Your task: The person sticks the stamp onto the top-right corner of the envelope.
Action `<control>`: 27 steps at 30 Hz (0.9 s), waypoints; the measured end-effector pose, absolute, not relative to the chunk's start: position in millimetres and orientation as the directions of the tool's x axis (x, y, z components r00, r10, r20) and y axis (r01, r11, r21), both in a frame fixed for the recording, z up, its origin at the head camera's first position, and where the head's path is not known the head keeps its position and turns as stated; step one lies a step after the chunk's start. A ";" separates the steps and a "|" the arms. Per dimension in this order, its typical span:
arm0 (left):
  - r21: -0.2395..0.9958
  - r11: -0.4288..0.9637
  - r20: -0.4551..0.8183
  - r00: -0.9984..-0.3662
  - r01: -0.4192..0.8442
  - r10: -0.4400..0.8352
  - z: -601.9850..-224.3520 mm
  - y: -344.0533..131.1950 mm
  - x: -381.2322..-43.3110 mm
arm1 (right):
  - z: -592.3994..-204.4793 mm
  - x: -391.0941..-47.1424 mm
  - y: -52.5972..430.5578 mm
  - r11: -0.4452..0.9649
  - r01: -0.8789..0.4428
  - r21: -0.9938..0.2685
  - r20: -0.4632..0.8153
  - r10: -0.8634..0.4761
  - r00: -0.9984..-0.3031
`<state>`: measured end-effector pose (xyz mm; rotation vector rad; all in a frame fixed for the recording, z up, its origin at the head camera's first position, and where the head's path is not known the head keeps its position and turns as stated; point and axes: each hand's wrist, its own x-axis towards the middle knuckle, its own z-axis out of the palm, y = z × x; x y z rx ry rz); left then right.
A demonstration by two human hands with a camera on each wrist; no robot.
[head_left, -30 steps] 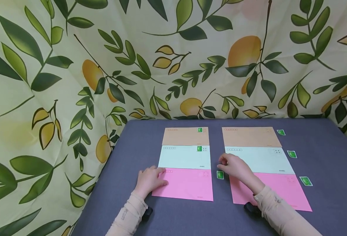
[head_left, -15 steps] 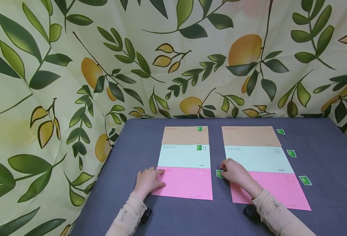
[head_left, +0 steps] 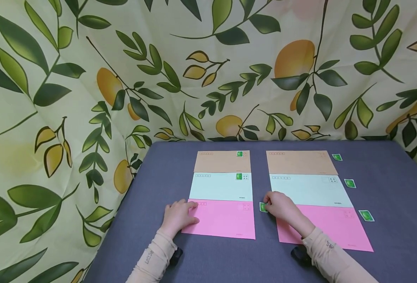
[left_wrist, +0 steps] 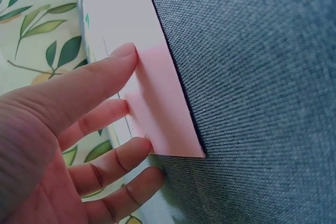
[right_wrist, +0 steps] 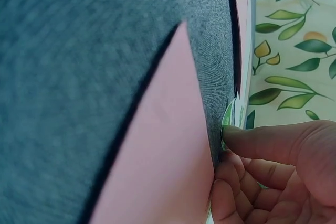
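Observation:
In the head view my left hand (head_left: pixel 178 218) rests on the left edge of the left pink envelope (head_left: pixel 226 224), thumb and fingers spread. The left wrist view has its thumb and fingertips touching that pink envelope (left_wrist: pixel 160 103). My right hand (head_left: pixel 283 208) is between the two columns of envelopes, at the left edge of the right pink envelope (head_left: pixel 332 228). It pinches a small green stamp (head_left: pixel 262 207) by its edge. In the right wrist view the stamp (right_wrist: pixel 229 113) stands tilted at the thumb; part of it is hidden by the fingers.
Left column: a tan envelope (head_left: pixel 215 162) and a light blue envelope (head_left: pixel 215 186), each bearing a green stamp. Right column: another tan envelope (head_left: pixel 297 162) and light blue envelope (head_left: pixel 304 190). Along its right lie 3 loose stamps, one a green stamp (head_left: pixel 366 215). Leaf-patterned cloth (head_left: pixel 180 110) hangs behind.
My right hand has moved slightly down onto the loose stamp between the columns and now pinches its edge. The left hand stays on the pink envelope.

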<state>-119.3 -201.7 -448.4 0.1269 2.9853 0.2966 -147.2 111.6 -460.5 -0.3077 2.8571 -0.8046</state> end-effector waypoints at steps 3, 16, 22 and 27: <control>0.198 0.978 -0.125 -0.988 0.070 0.096 -448.7 -201.6 -119.2 | -460.7 -148.4 111.9 0.833 -0.147 -0.533 -0.103 -0.236 -0.966; 0.203 0.977 -0.129 -0.987 0.067 0.095 -447.9 -201.2 -118.4 | -461.6 -152.0 111.1 0.809 -0.185 -0.559 -0.075 -0.271 -0.960; 0.209 0.976 -0.133 -0.987 0.061 0.090 -447.7 -201.2 -118.8 | -460.8 -153.8 110.0 0.829 -0.151 -0.539 -0.107 -0.245 -0.964; 0.205 0.976 -0.125 -0.987 0.071 0.098 -448.7 -202.0 -118.7 | -460.8 -154.6 110.6 0.828 -0.131 -0.545 -0.135 -0.241 -0.961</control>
